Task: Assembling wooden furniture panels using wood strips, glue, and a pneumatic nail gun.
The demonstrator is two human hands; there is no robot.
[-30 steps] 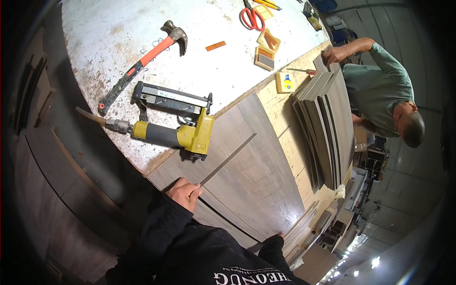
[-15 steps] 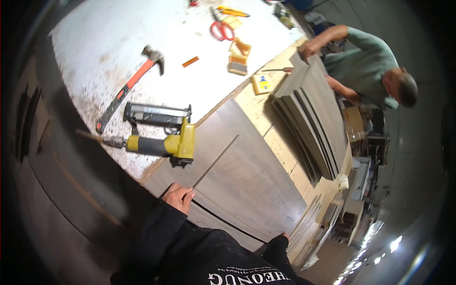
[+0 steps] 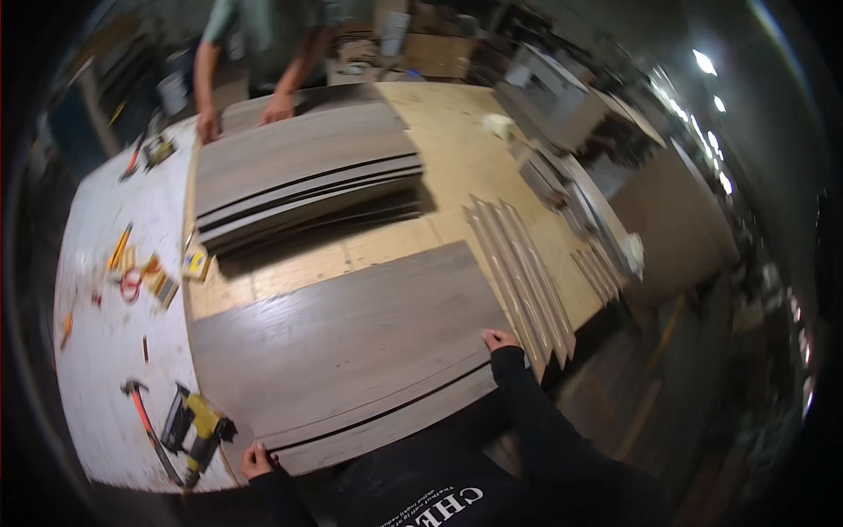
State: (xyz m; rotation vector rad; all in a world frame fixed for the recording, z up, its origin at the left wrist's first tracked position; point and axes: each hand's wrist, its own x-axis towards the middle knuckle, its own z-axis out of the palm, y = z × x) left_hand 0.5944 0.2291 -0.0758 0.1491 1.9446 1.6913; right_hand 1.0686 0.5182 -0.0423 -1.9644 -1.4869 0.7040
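A wide grey-brown wood panel (image 3: 369, 325) lies in front of me, a long black groove (image 3: 378, 411) running near its front edge. My left hand (image 3: 256, 460) is closed at the panel's left end beside the groove, fingers pinched at the edge. At the opposite end, my right hand (image 3: 500, 339) is closed on the panel's right edge, the thumb side uppermost. A thin line runs along the panel between both hands; I cannot tell whether it is a seam or a strip. Left of the panel lie a yellow-and-black nail gun (image 3: 204, 429) and an orange-handled claw hammer (image 3: 147, 426).
Beyond the panel stands a stack of similar panels (image 3: 303, 167), where a co-worker's hands (image 3: 277, 107) rest at the back. Several long trim strips (image 3: 518, 277) lie at the right. Red scissors (image 3: 131, 285) and a yellow cutter (image 3: 119, 248) are on the white board (image 3: 97, 351).
My view has swung round, bringing both hands into clear sight. The thin strip that stuck out from my left hand across the panel no longer shows there. The co-worker's hands are at the stack's far side.
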